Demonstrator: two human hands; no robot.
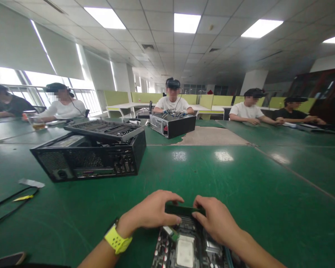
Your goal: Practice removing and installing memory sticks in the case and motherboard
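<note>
A motherboard (170,257) lies on the table right in front of me, with a pale square processor cover (185,251) near its middle. Along its far edge stands a narrow green memory stick (185,210), by the row of slots. My left hand (153,210), a yellow-strapped watch on its wrist, curls around the left part of the stick, thumb in front and fingers behind. My right hand (216,216) pinches the stick's right part between thumb and fingers. A small green-and-white piece (170,232) rests on the board below my left thumb. The board's near edge is cut off.
An opened black computer case (91,163) stands at left, its loose panel (104,128) on top. Across the table (198,178), a person (173,102) works at another case (174,124). Other people sit at both sides. A black cable (13,203) lies at the left edge.
</note>
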